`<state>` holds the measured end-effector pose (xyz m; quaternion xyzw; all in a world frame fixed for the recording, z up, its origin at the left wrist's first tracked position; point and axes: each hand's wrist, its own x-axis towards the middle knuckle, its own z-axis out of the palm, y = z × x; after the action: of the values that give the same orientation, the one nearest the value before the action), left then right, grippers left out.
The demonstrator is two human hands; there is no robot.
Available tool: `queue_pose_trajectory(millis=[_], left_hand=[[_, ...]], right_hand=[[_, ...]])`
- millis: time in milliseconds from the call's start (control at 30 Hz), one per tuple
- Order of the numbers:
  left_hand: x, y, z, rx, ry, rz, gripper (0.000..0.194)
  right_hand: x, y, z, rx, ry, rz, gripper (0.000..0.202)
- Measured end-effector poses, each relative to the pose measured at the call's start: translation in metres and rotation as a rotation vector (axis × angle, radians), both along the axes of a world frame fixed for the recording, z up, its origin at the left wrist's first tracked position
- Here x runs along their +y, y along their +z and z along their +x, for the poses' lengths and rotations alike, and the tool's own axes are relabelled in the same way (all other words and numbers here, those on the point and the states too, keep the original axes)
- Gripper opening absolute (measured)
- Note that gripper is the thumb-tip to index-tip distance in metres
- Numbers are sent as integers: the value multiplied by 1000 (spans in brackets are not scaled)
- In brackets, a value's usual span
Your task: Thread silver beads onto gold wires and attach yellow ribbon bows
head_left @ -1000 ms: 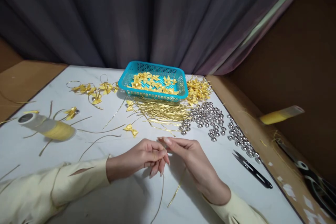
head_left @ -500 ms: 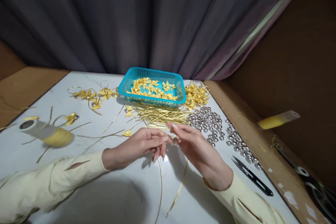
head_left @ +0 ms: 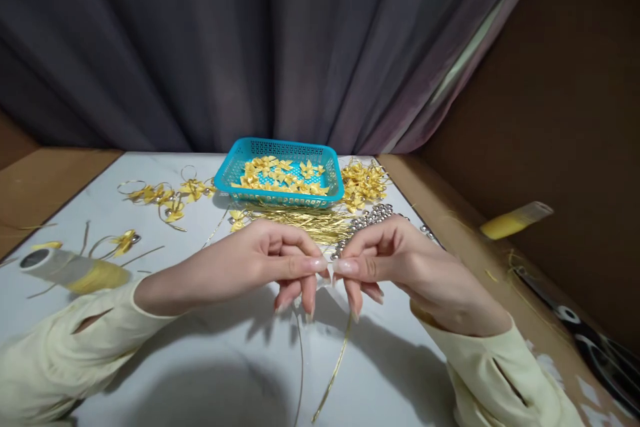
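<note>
Near the middle of the head view, my left hand (head_left: 280,263) is closed, thumb pressed to forefinger on a thin gold cord (head_left: 300,353) that hangs below it. My right hand (head_left: 385,263) faces it, fingertips almost meeting those of the left, also in a pinch; whatever lies in that pinch is too small to name. A second, flat gold cord (head_left: 333,373) trails down beneath my right hand. Just beyond the hands lies a bundle of gold cords (head_left: 310,220). Silver beads (head_left: 373,215) are partly hidden behind my right hand.
A blue basket (head_left: 280,197) of yellow ribbon flowers stands at the back, with a flower pile (head_left: 364,183) beside it. Finished-looking looped flowers (head_left: 173,197) lie left. A thread spool (head_left: 75,270) is by my left sleeve; another spool (head_left: 517,220) and scissors (head_left: 575,327) are right.
My right hand has turned and closed into a pinch, its fingertips now opposite the left ones. It covers more beads and the black snips. The view has shifted slightly.
</note>
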<state>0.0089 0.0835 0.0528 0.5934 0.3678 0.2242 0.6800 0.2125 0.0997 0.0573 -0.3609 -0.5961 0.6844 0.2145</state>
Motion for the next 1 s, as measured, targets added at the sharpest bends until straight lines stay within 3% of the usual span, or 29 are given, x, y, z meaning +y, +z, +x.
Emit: queue_pose_trajectory(millis=[167,367,633,1000], left_hand=[[-7,-1,-1,-18,-50,-21,18],[-10,-2,2,-18,30,-3,15],[-9,-4,3,27,38,48,14],[-12,-8,3,99,88,128,20]], right_hand=[[-8,2,0,53,-16,-85,17],[-11,2,-1,82,-39,-126,18],[-10,0,-7,108,-84,-159,16],[-11,-1,-9,60,-148,-108,21]])
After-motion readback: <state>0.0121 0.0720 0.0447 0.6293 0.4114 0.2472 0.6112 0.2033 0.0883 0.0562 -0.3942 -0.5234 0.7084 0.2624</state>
